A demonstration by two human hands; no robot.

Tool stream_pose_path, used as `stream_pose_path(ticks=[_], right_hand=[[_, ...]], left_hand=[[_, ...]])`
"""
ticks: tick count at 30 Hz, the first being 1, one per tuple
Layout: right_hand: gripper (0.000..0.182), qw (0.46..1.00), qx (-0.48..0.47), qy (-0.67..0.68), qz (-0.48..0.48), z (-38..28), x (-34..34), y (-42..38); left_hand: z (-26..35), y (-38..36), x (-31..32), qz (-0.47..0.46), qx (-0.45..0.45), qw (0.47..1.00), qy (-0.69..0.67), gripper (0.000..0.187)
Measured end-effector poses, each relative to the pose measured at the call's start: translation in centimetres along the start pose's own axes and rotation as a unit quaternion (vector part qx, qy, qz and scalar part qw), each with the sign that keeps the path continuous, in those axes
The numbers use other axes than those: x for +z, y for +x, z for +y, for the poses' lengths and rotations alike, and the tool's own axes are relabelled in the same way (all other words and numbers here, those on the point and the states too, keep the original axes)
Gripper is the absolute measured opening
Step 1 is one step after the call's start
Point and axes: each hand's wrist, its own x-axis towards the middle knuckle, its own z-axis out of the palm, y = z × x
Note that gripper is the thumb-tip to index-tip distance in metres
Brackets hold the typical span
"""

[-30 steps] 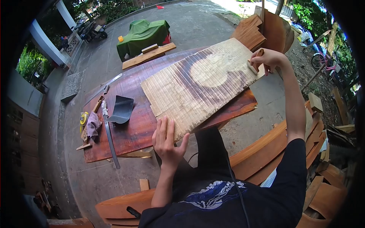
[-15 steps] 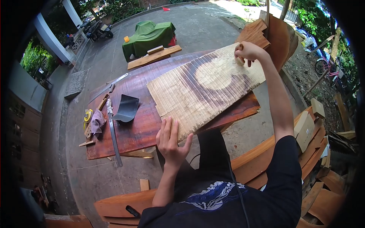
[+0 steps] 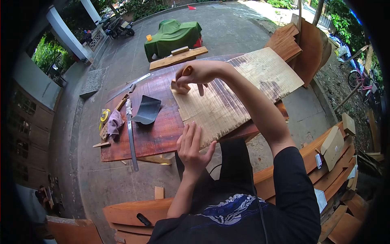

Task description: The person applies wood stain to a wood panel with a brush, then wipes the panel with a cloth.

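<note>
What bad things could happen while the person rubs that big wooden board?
The pale board sticks out past the dark red table at the far end, so pressing there might tip it. The left hand only lies flat on the near edge, so the board could slide. The right hand pushes a small block near the board's edge; it might slip off toward the saw and black dustpan.

Layout of the slab table (image 3: pixel 154 134) and items on it

A veneer sheet (image 3: pixel 239 89) lies across the table's right half, overhanging the right edge. A scraper blade (image 3: pixel 147 110) lies left of the sheet; a saw (image 3: pixel 131 136), cloth (image 3: pixel 115 122) and tape measure (image 3: pixel 105 116) lie along the left edge. A plank (image 3: pixel 178 57) lies behind the far edge.
</note>
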Motion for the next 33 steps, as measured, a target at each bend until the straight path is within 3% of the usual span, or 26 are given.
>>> stream_pose_path(ticks=[1, 3, 4, 5, 7, 8, 11, 13, 15, 17, 19, 21, 23, 25, 27, 29, 30, 33], right_hand=[[0.029, 1.000, 0.021, -0.022, 0.002, 0.4, -0.3, 1.2], [0.027, 0.960, 0.123, -0.233, 0.098, 0.4, -0.1, 3.5], [0.026, 0.945, 0.107, -0.294, 0.093, -1.5, 0.9, 2.4], [0.026, 0.964, 0.100, -0.247, 0.009, 0.3, 2.4, 5.0], [0.027, 0.994, -0.076, -0.079, -0.024, -1.0, 2.3, 3.4], [0.028, 0.995, -0.030, -0.007, -0.091, -1.9, 0.8, 2.1], [0.028, 0.980, 0.100, -0.150, 0.087, 3.0, -1.6, 3.5], [0.026, 0.950, 0.120, -0.265, 0.114, 4.4, -1.0, 1.8], [0.025, 0.992, -0.033, -0.084, 0.084, 6.9, -0.8, -0.8], [0.026, 0.993, 0.030, 0.116, 0.017, 6.2, -3.8, -4.9], [0.029, 0.980, 0.130, 0.098, 0.112, 11.7, -8.0, -7.3], [0.029, 0.927, 0.273, -0.052, 0.252, 18.2, -11.9, -9.4], [0.028, 0.845, 0.434, -0.257, 0.179, 20.8, -13.2, -11.1], [0.028, 0.924, 0.305, -0.080, 0.215, 18.7, -12.3, -14.0], [0.028, 0.953, 0.183, 0.116, 0.213, 18.4, -12.9, -16.3], [0.024, 0.926, 0.260, 0.076, 0.264, 21.4, -14.7, -18.0], [0.024, 0.905, 0.318, -0.012, 0.283, 21.8, -15.1, -18.3], [0.023, 0.908, 0.349, -0.080, 0.217, 21.7, -14.6, -19.0]], left_hand=[[0.0, 0.1, -0.1, -0.001, 0.001, 1.000, 0.002, 0.064], [0.0, -0.1, -0.1, 0.002, -0.001, 1.000, 0.001, 0.064], [0.0, -0.1, -0.1, 0.001, -0.001, 1.000, 0.002, 0.064], [0.0, 0.0, 0.1, 0.001, -0.001, 1.000, 0.002, 0.064], [0.1, 0.1, 0.0, 0.000, 0.001, 1.000, -0.004, 0.064], [0.1, 0.1, 0.1, -0.001, 0.003, 1.000, -0.003, 0.064], [0.1, 0.1, 0.0, 0.003, 0.003, 1.000, -0.002, 0.063], [0.1, 0.2, 0.0, 0.005, 0.003, 1.000, -0.001, 0.063], [0.3, 0.2, 0.0, 0.004, 0.000, 1.000, -0.001, 0.063], [0.2, 0.3, 0.2, 0.008, 0.003, 1.000, 0.002, 0.062], [0.1, 0.2, 0.1, 0.008, 0.007, 1.000, 0.005, 0.062], [0.1, 0.2, 0.1, 0.012, 0.009, 1.000, 0.010, 0.062], [0.4, 0.3, 0.0, 0.012, 0.007, 1.000, 0.014, 0.061], [0.3, 0.4, 0.1, 0.015, 0.009, 1.000, 0.014, 0.061], [0.3, 0.3, 0.2, 0.019, 0.009, 1.000, 0.012, 0.060], [0.1, 0.2, 0.3, 0.017, 0.011, 1.000, 0.021, 0.062], [0.1, 0.1, 0.4, 0.016, 0.013, 0.999, 0.025, 0.063], [0.0, 0.1, 0.5, 0.021, 0.014, 0.999, 0.026, 0.063]])
